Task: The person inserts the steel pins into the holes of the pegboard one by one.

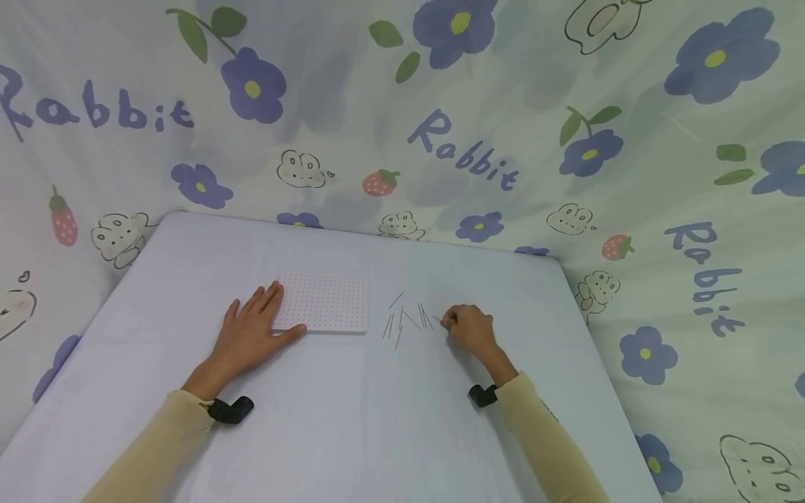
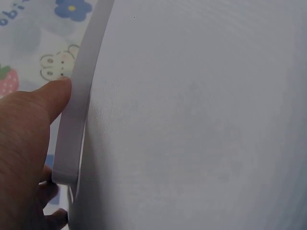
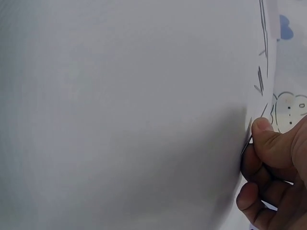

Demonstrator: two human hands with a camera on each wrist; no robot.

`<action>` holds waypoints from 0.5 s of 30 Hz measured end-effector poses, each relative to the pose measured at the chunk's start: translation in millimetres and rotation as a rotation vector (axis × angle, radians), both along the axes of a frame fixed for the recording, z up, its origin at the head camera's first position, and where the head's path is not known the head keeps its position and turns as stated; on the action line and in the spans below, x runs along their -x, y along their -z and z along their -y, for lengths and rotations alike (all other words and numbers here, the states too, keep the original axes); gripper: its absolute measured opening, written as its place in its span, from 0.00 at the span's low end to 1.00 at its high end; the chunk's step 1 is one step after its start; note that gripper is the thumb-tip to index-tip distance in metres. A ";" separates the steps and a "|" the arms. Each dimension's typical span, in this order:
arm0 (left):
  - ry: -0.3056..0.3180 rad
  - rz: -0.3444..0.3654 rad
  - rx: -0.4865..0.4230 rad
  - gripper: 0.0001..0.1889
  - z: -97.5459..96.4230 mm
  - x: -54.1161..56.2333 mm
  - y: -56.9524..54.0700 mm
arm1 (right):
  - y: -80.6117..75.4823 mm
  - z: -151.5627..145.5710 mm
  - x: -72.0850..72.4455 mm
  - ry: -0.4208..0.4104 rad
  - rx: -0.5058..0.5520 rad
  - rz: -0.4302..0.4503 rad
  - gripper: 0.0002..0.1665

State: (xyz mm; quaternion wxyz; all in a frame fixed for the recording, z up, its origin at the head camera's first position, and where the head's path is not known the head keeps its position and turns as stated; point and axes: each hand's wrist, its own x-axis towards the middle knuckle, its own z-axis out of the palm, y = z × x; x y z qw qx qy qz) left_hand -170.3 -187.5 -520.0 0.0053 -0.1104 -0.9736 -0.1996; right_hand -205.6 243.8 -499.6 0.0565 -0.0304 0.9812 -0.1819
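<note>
A flat white board (image 1: 322,304) dotted with rows of small holes or spots lies on the table. My left hand (image 1: 248,337) rests at its left front corner, fingers spread and fairly straight along the left side, the thumb (image 2: 60,96) touching the front edge. Right of the board, several thin dark needles (image 1: 403,316) lie scattered. Beside them, my right hand (image 1: 470,327) pinches a thin needle (image 3: 263,111) between thumb and index finger, close above the table surface. The other fingers of that hand are curled. Most of that needle is hidden by the fingertips.
A white cloth covers the table (image 1: 302,440). Behind and at both sides hangs a curtain (image 1: 339,126) printed with flowers, rabbits and strawberries. Each wrist carries a small black camera, one on the left (image 1: 231,410) and one on the right (image 1: 483,396).
</note>
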 end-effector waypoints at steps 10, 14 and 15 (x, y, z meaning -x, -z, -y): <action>-0.003 0.002 -0.005 0.55 0.2 -0.5 -0.4 | -12.7 -4.7 4.5 -0.045 -0.022 -0.006 0.07; -0.003 0.001 -0.008 0.55 -0.2 -0.5 -1.0 | -23.9 -2.3 5.8 -0.077 -0.001 0.002 0.08; -0.003 0.002 -0.008 0.55 -0.4 -0.5 -1.0 | -26.4 -1.2 5.9 -0.087 0.009 0.004 0.08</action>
